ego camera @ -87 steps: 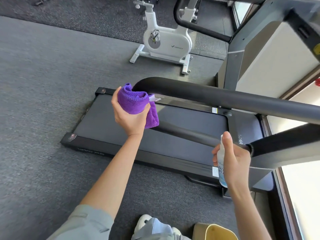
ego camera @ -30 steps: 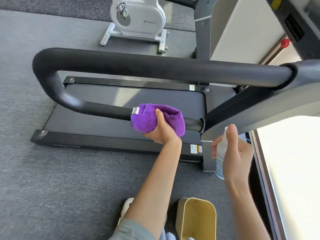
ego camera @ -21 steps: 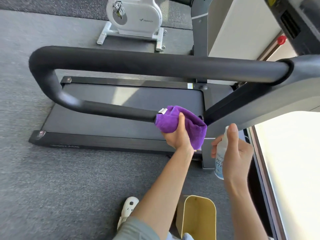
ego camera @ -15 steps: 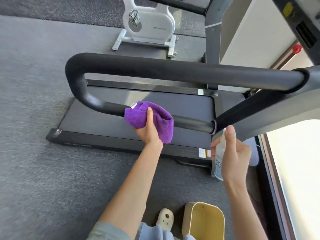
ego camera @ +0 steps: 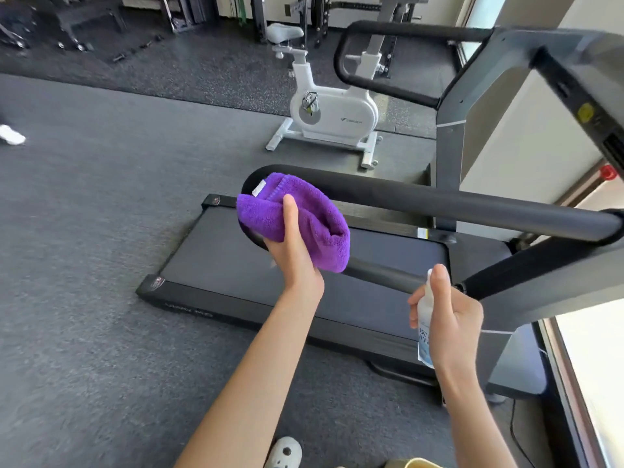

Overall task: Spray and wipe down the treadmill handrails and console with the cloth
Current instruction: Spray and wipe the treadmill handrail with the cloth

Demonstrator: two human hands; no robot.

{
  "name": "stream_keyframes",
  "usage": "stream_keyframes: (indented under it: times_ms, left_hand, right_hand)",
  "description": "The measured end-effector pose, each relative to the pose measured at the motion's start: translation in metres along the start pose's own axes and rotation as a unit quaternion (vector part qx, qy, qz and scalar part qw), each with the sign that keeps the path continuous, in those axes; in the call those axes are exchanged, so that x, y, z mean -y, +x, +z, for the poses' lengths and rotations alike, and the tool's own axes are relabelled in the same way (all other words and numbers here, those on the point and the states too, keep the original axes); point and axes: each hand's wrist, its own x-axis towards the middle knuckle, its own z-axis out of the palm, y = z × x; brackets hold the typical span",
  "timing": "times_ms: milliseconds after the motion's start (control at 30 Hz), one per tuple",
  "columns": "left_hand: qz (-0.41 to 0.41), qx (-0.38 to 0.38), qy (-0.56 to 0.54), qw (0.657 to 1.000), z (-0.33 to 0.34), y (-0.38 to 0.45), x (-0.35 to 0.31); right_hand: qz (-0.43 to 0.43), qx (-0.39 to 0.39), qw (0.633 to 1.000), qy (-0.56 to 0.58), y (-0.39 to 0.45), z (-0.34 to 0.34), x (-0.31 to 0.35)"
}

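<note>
Wrapping the purple cloth (ego camera: 297, 219) over the handrail's (ego camera: 456, 201) curved end, the left hand (ego camera: 293, 255) clamps it there, thumb on top, so the bend gets rubbed all round. Its fingers are hidden behind the cloth. Further right, the right hand (ego camera: 452, 319) grips the spray bottle (ego camera: 424, 327) upright, index finger on the nozzle, ready; the console is mostly cut off.

Person seen from above: two bare forearms, sleeveless within the frame, ending in the left hand (ego camera: 293, 251) and right hand (ego camera: 452, 324). No rings, watch or bracelet visible. At bottom edge, a pale perforated clog (ego camera: 283, 452).
</note>
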Motion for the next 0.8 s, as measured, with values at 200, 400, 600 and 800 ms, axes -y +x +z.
stream_keyframes:
  times_ms: [200,400,600,800]
  left_hand:
    - [-0.018,-0.029,-0.039,0.999,0.04,0.02,-0.001]
    - [-0.02,-0.098,-0.073,0.992,0.055,0.035,0.005]
    - [-0.014,-0.089,-0.057,0.994,0.057,0.03,0.011]
    - [-0.045,-0.083,-0.064,0.993,0.09,-0.016,0.039]
  right_hand:
    - [0.004,-0.008,1.0,-0.006,-0.003,0.001,-0.001]
    - [-0.009,-0.015,1.0,-0.01,0.01,0.0,0.001]
    - [-0.013,-0.023,1.0,-0.003,0.023,-0.001,0.003]
    - [-0.008,-0.055,0.998,0.019,0.03,-0.018,0.005]
